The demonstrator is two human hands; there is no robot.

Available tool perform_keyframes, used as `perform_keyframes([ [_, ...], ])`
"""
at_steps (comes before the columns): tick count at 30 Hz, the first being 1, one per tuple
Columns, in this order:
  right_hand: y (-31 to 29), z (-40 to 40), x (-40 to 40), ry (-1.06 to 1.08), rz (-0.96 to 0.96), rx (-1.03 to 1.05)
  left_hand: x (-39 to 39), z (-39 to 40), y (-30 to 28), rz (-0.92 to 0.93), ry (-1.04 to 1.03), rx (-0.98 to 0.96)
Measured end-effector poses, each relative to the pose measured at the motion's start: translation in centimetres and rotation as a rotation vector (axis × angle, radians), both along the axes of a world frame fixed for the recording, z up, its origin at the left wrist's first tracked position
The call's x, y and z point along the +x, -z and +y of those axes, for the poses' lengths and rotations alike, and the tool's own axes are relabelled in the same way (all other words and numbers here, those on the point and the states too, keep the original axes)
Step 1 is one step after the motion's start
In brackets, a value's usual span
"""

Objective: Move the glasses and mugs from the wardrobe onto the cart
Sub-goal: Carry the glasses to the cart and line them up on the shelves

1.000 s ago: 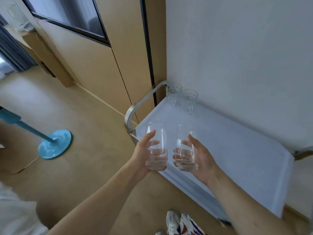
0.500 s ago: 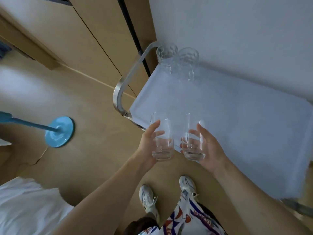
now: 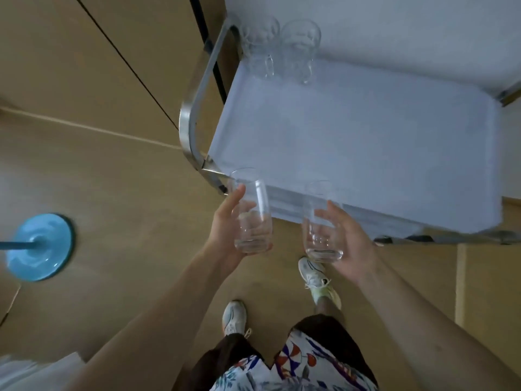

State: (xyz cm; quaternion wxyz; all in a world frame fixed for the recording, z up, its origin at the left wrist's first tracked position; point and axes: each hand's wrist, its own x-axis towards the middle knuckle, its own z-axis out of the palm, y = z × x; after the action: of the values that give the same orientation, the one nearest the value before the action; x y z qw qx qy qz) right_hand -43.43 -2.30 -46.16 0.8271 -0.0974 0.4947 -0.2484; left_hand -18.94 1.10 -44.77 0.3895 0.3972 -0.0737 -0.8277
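A wooden floor (image 3: 112,193) is lying under a white-topped cart (image 3: 366,142) standing against the wall, its top bare across the middle and near edge. Two glass mugs (image 3: 282,49) are sitting in its far left corner beside the metal handle (image 3: 194,103). The left hand (image 3: 225,230) is gripping one tall glass (image 3: 252,215) and the right hand (image 3: 346,238) another glass (image 3: 320,221), both upright, apart, hovering at the cart's near edge.

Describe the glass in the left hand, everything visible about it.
The glass in the left hand is a clear, plain tumbler, tall with a slightly narrowed rim and a thick base, and looks empty. The left hand holds it upright, thumb on the near side and fingers wrapped behind its lower half. It hangs in the air just off the cart's near left corner, not yet set down, touching nothing but the hand.
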Motion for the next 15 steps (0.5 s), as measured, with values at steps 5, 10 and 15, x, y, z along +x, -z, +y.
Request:
perform_keyframes([
  [5, 0.9, 5.6, 3.2, 0.038, 0.001, 0.005, 4.3, 4.0, 2.4, -0.017, 0.041, -0.016],
  [10, 1.4, 7.9, 5.0, 0.028, 0.009, -0.025, 5.3, 6.8, 4.4, -0.01, 0.015, 0.057],
  [15, 4.0, 7.9, 5.5, -0.037, 0.044, -0.058, 4.4, 7.0, 6.9, -0.051, 0.009, 0.01],
])
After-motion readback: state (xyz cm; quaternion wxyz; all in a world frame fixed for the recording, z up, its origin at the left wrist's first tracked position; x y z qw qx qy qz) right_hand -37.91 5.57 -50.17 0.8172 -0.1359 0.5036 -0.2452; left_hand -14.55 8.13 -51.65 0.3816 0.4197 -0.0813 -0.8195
